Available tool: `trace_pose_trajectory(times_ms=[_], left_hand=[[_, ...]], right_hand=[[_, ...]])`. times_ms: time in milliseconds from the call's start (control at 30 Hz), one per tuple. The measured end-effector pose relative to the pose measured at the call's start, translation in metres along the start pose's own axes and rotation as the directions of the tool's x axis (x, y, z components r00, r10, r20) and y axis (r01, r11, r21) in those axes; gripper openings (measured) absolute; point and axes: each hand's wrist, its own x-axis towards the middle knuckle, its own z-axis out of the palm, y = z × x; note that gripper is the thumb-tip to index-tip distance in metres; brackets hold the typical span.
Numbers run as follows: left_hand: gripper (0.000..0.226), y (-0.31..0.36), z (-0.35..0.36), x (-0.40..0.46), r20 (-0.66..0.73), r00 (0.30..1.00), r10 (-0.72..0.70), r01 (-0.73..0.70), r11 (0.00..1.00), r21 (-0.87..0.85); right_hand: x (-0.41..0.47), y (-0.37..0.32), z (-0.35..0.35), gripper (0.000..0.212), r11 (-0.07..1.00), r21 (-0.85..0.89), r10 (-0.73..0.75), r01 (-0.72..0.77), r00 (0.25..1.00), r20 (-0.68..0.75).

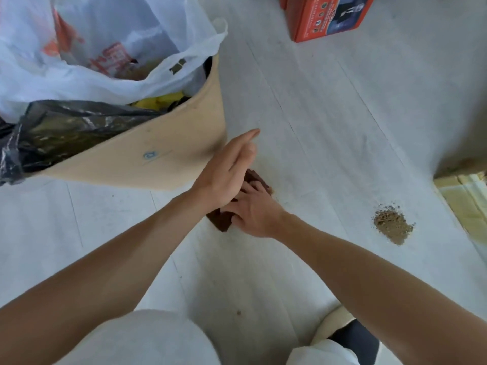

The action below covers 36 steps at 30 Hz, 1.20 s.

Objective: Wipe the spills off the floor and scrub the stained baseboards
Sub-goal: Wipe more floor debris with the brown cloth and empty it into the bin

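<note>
Head view
Right hand (254,212): palm down on the brown cloth (220,220), pressing it to the floor; fingers spread over the cloth, their tips bent a little into it, so it looks like a loose grip, though blur makes that hard to be sure of.
Left hand (228,171): above the cloth and crossing over the right hand's fingers, flat and released, fingers straight and pointing far and right; it carries nothing. Whether it touches the right hand I cannot tell.
Cloth: dark brown, folded, lying on the floor in the middle of the scene, just right of the box; one end shows near the left wrist, the other beyond the right hand's fingers.
Floor (329,122): pale grey planks running near to far.
Spill (393,225): a small heap of tan-brown grit on the floor, right of the hands and well apart from the cloth.
Speck (239,312): one small brown bit on the floor, nearer than the hands.
Box (158,156): tan cardboard, far left, open at the top, with a black bag (52,133) draped over its near edge and a white bag (105,48) with orange print standing out of it.
Red box (324,17): on the floor at the far edge.
Knees: white trousers at the near edge, with a dark sock and pale slipper (333,321) at near right.
</note>
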Motion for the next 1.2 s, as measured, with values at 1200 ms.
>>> trace_pose_trajectory(times_ms=[1200], left_hand=[[0.036,0.02,0.153,0.037,0.302,0.951,-0.071,0.072,0.997,0.006]], right_hand=[[-0.243,0.175,-0.072,0.03,0.563,0.521,0.808,-0.642,0.559,-0.185]])
